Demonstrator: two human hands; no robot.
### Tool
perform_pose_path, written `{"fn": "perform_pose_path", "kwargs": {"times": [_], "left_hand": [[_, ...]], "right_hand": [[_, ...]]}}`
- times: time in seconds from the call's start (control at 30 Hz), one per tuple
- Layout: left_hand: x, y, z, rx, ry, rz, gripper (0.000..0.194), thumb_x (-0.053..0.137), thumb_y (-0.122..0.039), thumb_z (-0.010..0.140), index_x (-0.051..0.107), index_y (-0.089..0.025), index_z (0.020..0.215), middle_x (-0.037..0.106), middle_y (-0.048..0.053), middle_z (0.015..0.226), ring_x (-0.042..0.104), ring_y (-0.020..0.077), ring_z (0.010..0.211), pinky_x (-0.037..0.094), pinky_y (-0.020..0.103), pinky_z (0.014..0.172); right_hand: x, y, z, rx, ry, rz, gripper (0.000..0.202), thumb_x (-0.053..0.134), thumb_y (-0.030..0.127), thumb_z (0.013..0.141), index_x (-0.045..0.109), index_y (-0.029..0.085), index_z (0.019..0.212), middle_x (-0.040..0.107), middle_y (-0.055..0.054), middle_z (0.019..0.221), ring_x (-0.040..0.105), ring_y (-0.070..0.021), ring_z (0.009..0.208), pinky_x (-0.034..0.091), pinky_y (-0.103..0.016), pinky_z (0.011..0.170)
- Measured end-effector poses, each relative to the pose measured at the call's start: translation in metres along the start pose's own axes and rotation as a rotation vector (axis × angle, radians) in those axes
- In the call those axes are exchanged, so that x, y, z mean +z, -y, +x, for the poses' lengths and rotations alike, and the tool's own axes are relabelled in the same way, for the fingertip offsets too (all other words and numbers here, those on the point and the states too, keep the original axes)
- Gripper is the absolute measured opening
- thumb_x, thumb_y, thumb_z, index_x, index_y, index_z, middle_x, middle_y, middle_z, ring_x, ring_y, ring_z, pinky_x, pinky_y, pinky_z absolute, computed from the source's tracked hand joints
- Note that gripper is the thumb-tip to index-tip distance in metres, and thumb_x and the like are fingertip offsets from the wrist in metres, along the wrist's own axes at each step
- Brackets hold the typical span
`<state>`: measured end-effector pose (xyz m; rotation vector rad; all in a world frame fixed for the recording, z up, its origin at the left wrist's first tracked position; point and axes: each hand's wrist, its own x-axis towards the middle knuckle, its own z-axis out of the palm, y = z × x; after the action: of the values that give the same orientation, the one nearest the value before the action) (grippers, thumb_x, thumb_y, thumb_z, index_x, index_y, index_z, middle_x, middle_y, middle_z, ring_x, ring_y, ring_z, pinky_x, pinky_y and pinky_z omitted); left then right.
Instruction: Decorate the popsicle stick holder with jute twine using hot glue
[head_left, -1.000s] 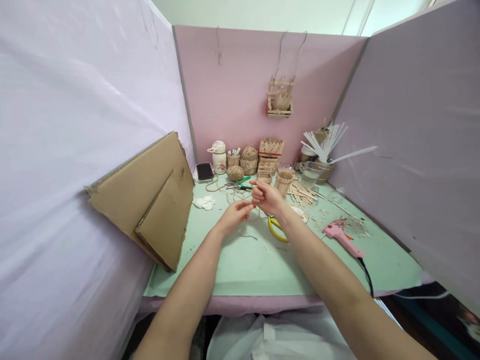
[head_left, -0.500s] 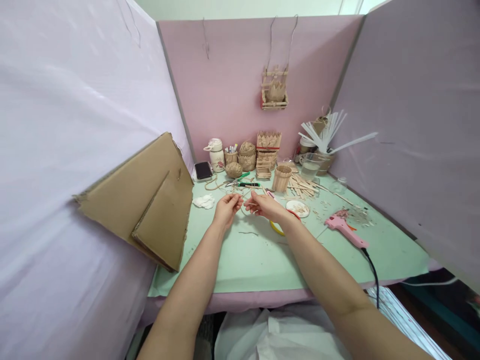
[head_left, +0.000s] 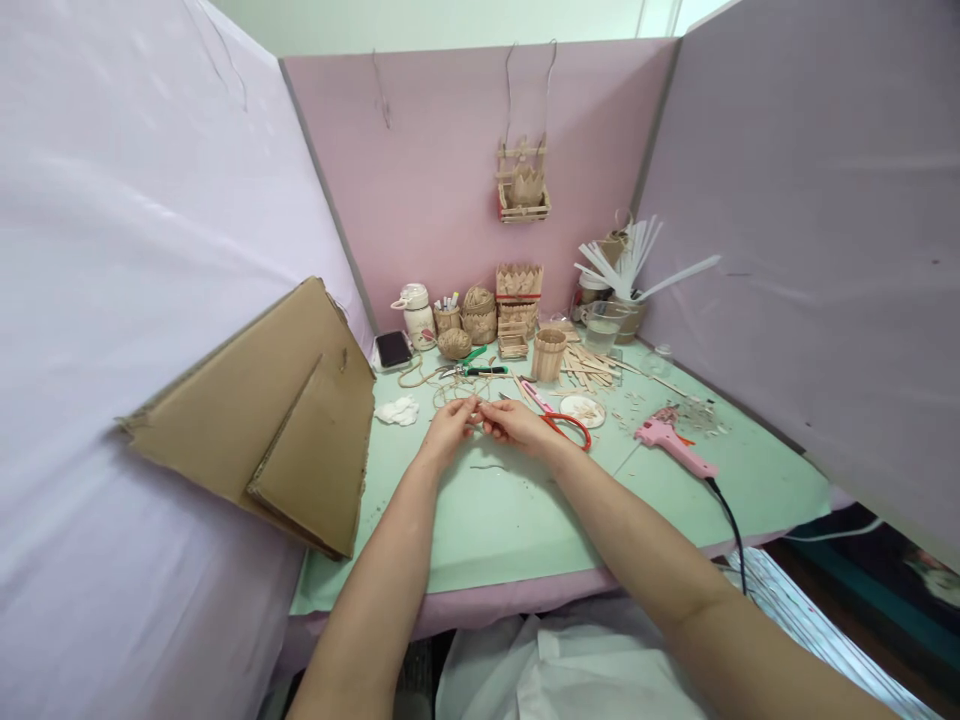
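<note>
My left hand (head_left: 450, 428) and my right hand (head_left: 517, 424) meet over the front middle of the table, fingertips pinched together. Between them they hold a thin strand of twine, mostly hidden by the fingers. Loose twine (head_left: 444, 398) lies in loops just behind the hands and runs toward a twine ball (head_left: 454, 345). Right beside my right wrist are red-handled scissors (head_left: 577, 432) and a pink craft knife (head_left: 535, 396). Green-handled pliers (head_left: 486, 371) rest farther back. A short scrap of string (head_left: 489, 467) lies in front of the hands.
At right lies a pink glue gun (head_left: 675, 446) with its cord over the edge. Wooden sticks (head_left: 589, 367), a stick cup (head_left: 550, 355) and a white lid (head_left: 583, 411) stand behind my right hand. Folded cardboard (head_left: 300, 420) leans at left, near white tissue (head_left: 397, 410).
My hands have come closer together, the right fingers closing into a pinch. The red scissors handle shows more fully beside my right wrist. The whole view has shifted a little.
</note>
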<state>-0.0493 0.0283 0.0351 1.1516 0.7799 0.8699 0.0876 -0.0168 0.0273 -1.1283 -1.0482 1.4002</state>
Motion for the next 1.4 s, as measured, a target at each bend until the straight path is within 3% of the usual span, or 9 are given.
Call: {"fn": "perform_pose_path", "kwargs": {"times": [0.17, 0.27, 0.37, 0.47, 0.6, 0.67, 0.8, 1.13, 1.4], "left_hand": [[0.000, -0.005, -0.002, 0.042, 0.066, -0.035, 0.019, 0.069, -0.032, 0.074, 0.064, -0.013, 0.076, 0.061, 0.003, 0.066, 0.053, 0.0090, 0.053, 0.041, 0.021, 0.052], [-0.001, -0.009, -0.004, 0.035, 0.010, -0.123, 0.019, 0.066, -0.029, 0.077, 0.057, -0.015, 0.070, 0.052, -0.001, 0.059, 0.041, 0.0041, 0.044, 0.029, 0.016, 0.042], [0.000, -0.008, -0.011, -0.101, 0.196, -0.011, 0.022, 0.068, -0.031, 0.075, 0.055, -0.015, 0.070, 0.040, -0.005, 0.051, 0.026, 0.0024, 0.040, 0.015, 0.017, 0.038], [0.003, -0.006, -0.019, -0.280, 0.484, 0.192, 0.029, 0.075, -0.032, 0.065, 0.052, -0.015, 0.062, 0.038, -0.005, 0.049, 0.026, 0.0040, 0.043, 0.014, 0.019, 0.041], [0.002, -0.011, -0.024, -0.311, 0.603, 0.302, 0.027, 0.073, -0.033, 0.064, 0.054, -0.015, 0.059, 0.036, -0.005, 0.048, 0.023, 0.0044, 0.044, 0.012, 0.021, 0.042], [-0.003, -0.015, -0.022, -0.280, 0.569, 0.278, 0.024, 0.070, -0.033, 0.067, 0.056, -0.015, 0.060, 0.036, -0.005, 0.048, 0.023, 0.0041, 0.043, 0.013, 0.021, 0.041], [-0.012, -0.020, -0.014, -0.168, 0.353, 0.241, 0.021, 0.069, -0.035, 0.069, 0.063, -0.015, 0.070, 0.052, 0.000, 0.058, 0.036, 0.0051, 0.046, 0.023, 0.019, 0.043], [-0.016, -0.004, 0.003, 0.201, -0.054, 0.448, 0.011, 0.065, -0.023, 0.069, 0.068, -0.016, 0.076, 0.064, 0.002, 0.064, 0.050, 0.0107, 0.057, 0.037, 0.022, 0.055], [-0.006, -0.003, 0.001, 0.300, -0.082, 0.526, 0.015, 0.063, -0.030, 0.068, 0.064, -0.016, 0.071, 0.063, 0.001, 0.068, 0.053, 0.0126, 0.065, 0.041, 0.025, 0.065]], "right_hand": [[0.003, -0.002, 0.000, -0.033, 0.041, -0.296, 0.042, 0.058, 0.057, 0.076, 0.064, 0.016, 0.072, 0.055, 0.002, 0.059, 0.041, -0.0074, 0.049, 0.030, -0.022, 0.048], [0.005, 0.005, -0.004, -0.237, -0.217, -0.516, 0.041, 0.055, 0.056, 0.079, 0.061, 0.017, 0.068, 0.055, 0.000, 0.062, 0.045, -0.0112, 0.056, 0.035, -0.026, 0.055], [0.008, 0.013, -0.010, -0.609, -0.428, -0.611, 0.030, 0.053, 0.046, 0.083, 0.059, 0.018, 0.074, 0.060, -0.004, 0.077, 0.053, -0.0167, 0.075, 0.041, -0.029, 0.071], [0.012, 0.017, -0.017, -0.776, -0.210, -0.686, 0.021, 0.050, 0.037, 0.087, 0.062, 0.021, 0.086, 0.065, -0.006, 0.095, 0.055, -0.0198, 0.094, 0.039, -0.033, 0.087], [0.012, 0.015, -0.019, -0.591, 0.015, -0.752, 0.022, 0.047, 0.034, 0.089, 0.065, 0.022, 0.093, 0.068, -0.004, 0.093, 0.058, -0.0178, 0.087, 0.040, -0.030, 0.081], [0.007, 0.014, -0.018, -0.512, -0.007, -0.762, 0.024, 0.047, 0.035, 0.089, 0.065, 0.021, 0.093, 0.067, -0.002, 0.086, 0.057, -0.0159, 0.079, 0.040, -0.027, 0.073], [-0.004, 0.013, -0.011, -0.492, -0.115, -0.755, 0.022, 0.052, 0.036, 0.086, 0.064, 0.019, 0.078, 0.059, 0.001, 0.065, 0.047, -0.0123, 0.062, 0.034, -0.024, 0.061], [-0.013, 0.010, -0.002, -0.667, -0.317, -0.876, 0.013, 0.055, 0.022, 0.085, 0.060, 0.017, 0.074, 0.060, -0.004, 0.076, 0.051, -0.0155, 0.074, 0.036, -0.028, 0.070], [-0.003, 0.007, -0.004, -0.737, -0.522, -0.802, 0.013, 0.056, 0.026, 0.084, 0.057, 0.019, 0.073, 0.058, -0.003, 0.073, 0.051, -0.0158, 0.070, 0.038, -0.027, 0.066]]}}
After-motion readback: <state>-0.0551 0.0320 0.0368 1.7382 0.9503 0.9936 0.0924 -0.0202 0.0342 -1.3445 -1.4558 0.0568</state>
